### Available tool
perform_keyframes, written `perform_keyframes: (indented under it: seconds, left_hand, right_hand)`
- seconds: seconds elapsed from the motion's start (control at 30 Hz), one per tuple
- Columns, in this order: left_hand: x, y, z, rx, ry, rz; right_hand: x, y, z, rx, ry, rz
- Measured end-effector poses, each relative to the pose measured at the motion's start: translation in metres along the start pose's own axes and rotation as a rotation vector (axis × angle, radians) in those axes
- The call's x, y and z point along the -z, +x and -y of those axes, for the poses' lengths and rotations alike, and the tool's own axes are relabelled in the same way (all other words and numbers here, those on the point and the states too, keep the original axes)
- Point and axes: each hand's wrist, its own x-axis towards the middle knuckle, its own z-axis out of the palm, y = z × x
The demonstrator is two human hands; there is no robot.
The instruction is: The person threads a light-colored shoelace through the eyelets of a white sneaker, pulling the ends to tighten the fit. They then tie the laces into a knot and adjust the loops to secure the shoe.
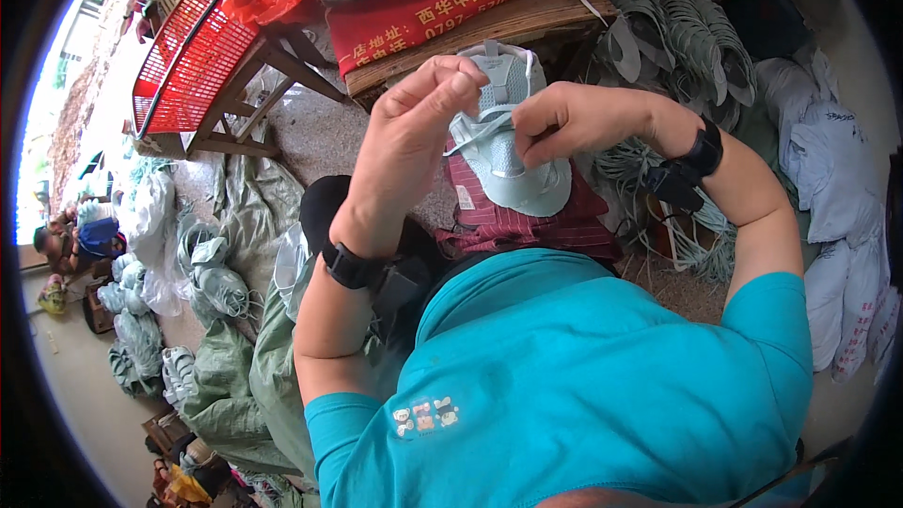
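Observation:
A pale green shoe upper [538,196] lies across my lap, its toe toward me and its tongue end against the edge of a wooden bench. Over its eyelets runs a light shoelace [491,117], loosely looped. My right hand [574,122] is closed at the right of the upper, with the lace running into its curled fingers. To the upper's left, my left hand [419,118] is raised with thumb and fingers pinched together; what sits between the tips is too small to make out.
A wooden bench [555,14] with a red printed cloth [451,14] stands ahead. At the left, a red plastic basket [193,56] rests on a wooden stool. Stacked shoe uppers [705,38] and white sacks [828,179] line the right; green sacks [221,395] lie left.

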Motion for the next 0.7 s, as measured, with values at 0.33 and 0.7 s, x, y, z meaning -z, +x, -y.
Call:
perform_keyframes:
  seconds: [0.33,0.7]
  left_hand:
    - [0.028,0.011,0.063,-0.23,0.855,-0.303]
    - [0.017,0.007,0.067,-0.19,1.18,-0.221]
  right_hand:
    - [-0.017,0.022,-0.015,0.128,-1.119,-0.583]
    - [-0.016,0.032,-0.031,-0.107,-0.599,-0.541]
